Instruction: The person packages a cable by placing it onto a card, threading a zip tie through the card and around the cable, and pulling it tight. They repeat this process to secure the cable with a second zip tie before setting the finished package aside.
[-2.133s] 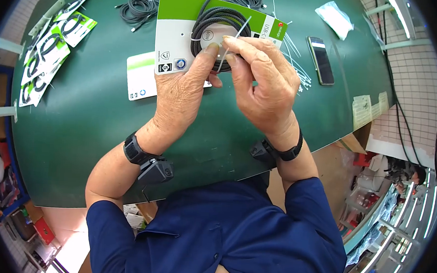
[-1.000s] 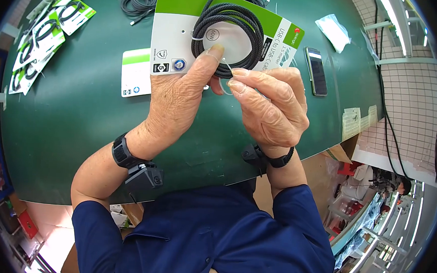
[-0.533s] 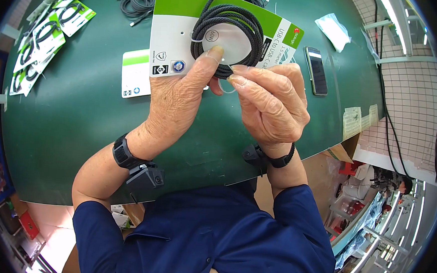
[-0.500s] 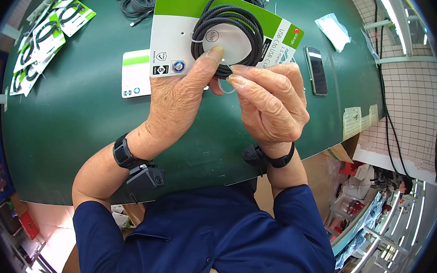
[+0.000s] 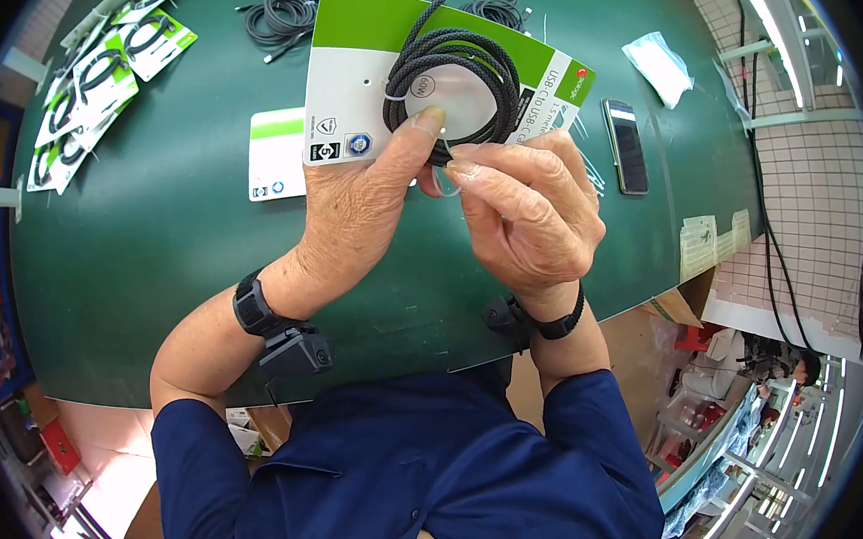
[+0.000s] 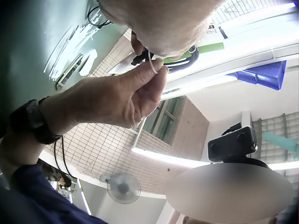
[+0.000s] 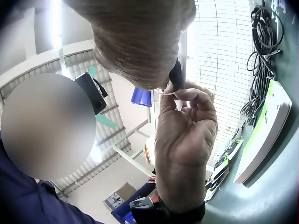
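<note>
My left hand (image 5: 356, 206) grips the lower edge of a green and white retail card (image 5: 349, 87), thumb on the front. A black braided USB-C cable (image 5: 510, 87) lies coiled against that card, and the thumb presses inside the coil. With thumb and forefinger my right hand (image 5: 539, 212) pinches a thin pale zip tie (image 5: 447, 184) at the coil's lower side. The tie loops below the card's edge, close to the left fingertips. In the left wrist view the zip tie (image 6: 152, 63) curves up from the right fingertips. The left fingers behind the card are mostly hidden in the head view.
Another white and green card (image 5: 278, 166) lies on the green table (image 5: 205, 256) behind the left hand. Carded cables (image 5: 97, 91) are piled at left, loose coiled cables (image 5: 281, 18) at the back. A phone (image 5: 626, 148) and plastic bag (image 5: 658, 68) lie at right.
Two seconds ago the tie's end stuck up across the coil between both hands. Since then the right hand has moved down and right; the tie now loops at the card's lower edge.
</note>
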Action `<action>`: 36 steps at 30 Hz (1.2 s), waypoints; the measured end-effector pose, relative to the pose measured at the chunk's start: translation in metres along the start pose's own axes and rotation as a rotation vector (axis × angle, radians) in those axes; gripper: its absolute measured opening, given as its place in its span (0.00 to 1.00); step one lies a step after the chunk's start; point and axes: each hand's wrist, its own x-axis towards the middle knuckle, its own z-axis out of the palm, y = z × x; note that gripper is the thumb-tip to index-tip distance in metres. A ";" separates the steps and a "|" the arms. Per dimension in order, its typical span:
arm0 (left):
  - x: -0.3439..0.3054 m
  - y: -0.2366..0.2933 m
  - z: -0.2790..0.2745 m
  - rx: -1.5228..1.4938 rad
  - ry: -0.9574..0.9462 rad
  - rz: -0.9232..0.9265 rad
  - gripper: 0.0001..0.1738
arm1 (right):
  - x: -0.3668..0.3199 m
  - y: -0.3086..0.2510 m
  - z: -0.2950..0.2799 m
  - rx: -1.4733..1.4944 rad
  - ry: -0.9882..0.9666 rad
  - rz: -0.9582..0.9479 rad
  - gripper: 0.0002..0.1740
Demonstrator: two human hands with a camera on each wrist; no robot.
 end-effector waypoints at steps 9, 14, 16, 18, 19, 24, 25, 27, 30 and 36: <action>-0.002 -0.002 0.000 0.049 0.006 0.010 0.13 | 0.001 -0.001 0.002 -0.031 -0.008 0.020 0.14; -0.013 -0.013 -0.034 0.854 -0.176 0.392 0.16 | -0.001 -0.002 0.007 0.034 0.012 0.128 0.14; -0.010 -0.017 -0.036 1.129 -0.215 0.560 0.20 | 0.002 -0.005 0.004 0.077 -0.016 0.209 0.13; -0.011 -0.017 -0.035 1.122 -0.192 0.581 0.21 | -0.003 -0.002 0.007 0.077 -0.013 0.195 0.13; -0.008 -0.017 -0.033 1.151 -0.184 0.654 0.20 | -0.004 -0.002 0.006 0.044 -0.017 0.171 0.14; -0.002 -0.016 -0.016 0.245 -0.076 0.138 0.13 | -0.001 -0.003 0.002 -0.037 -0.020 0.053 0.17; -0.003 -0.016 -0.015 0.148 -0.030 0.066 0.12 | -0.002 -0.004 0.002 -0.036 -0.016 0.049 0.17; -0.006 -0.010 -0.010 0.144 -0.029 0.065 0.12 | -0.002 -0.006 0.002 -0.029 -0.011 0.043 0.17; -0.005 -0.005 -0.002 0.139 -0.007 0.065 0.13 | 0.006 -0.011 -0.004 -0.054 -0.025 0.062 0.16; -0.005 -0.005 -0.003 0.064 -0.007 0.056 0.15 | 0.013 -0.014 -0.004 -0.025 -0.060 0.146 0.14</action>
